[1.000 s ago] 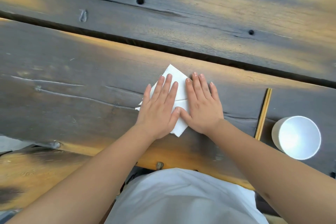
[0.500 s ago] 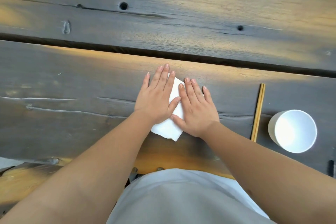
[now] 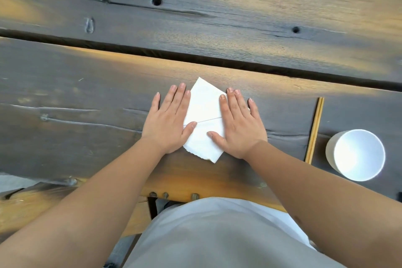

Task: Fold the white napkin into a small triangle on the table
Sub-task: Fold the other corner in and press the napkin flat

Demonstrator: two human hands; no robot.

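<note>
I read the white napkin as already folded at least once: it lies flat on the near plank of the wooden table, one corner pointing far, one pointing near, with a straight layer edge running across its middle. Its outline is still four-cornered where it shows, so I judge that at least one diagonal fold, plus creasing, is left before it is a small triangle.

My left hand lies flat, fingers straight, pressing the napkin's left edge; my right hand lies flat the same way on the right edge. Neither grips anything.

To the right, well apart from the napkin, lie wooden chopsticks, and beyond them stands a white cup. Neither obstructs the fold. My own palms cover both side corners, so I cannot check their alignment.
</note>
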